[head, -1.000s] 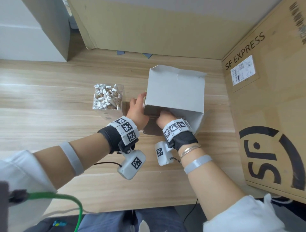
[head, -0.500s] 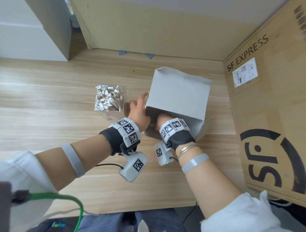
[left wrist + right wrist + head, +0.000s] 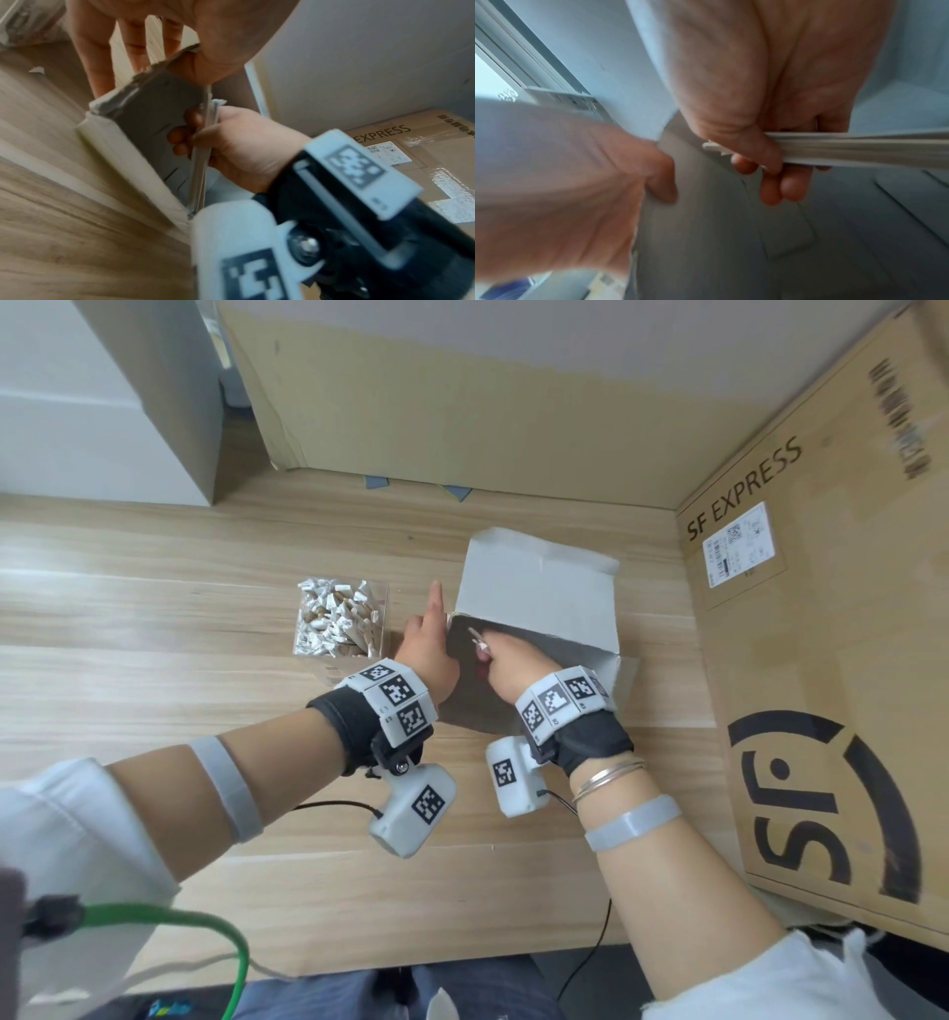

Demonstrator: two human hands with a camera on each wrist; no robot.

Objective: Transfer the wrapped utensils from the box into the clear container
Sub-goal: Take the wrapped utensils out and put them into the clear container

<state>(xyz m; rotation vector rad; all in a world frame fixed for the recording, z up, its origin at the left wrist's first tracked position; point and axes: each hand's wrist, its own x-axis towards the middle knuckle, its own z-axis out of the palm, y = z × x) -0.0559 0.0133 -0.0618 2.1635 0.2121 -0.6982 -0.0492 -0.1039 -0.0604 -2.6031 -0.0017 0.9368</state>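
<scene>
Your right hand (image 3: 506,654) was inside the grey box (image 3: 539,588), thumb and fingers pinched round a bundle of wrapped utensils (image 3: 859,150). The box sat tilted on the wooden table (image 3: 154,690), with your left hand (image 3: 429,649) gripping its left wall, index finger straight. Just left of it stood the clear container (image 3: 382,608), packed with wrapped utensils. Large cardboard cartons (image 3: 821,660) stood behind and to the right.

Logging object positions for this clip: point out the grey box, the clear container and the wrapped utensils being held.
grey box (image 3: 534,588), head view, raised flap.
clear container (image 3: 382,608), head view, right wall.
wrapped utensils (image 3: 859,150), right wrist view, mid bundle.
</scene>
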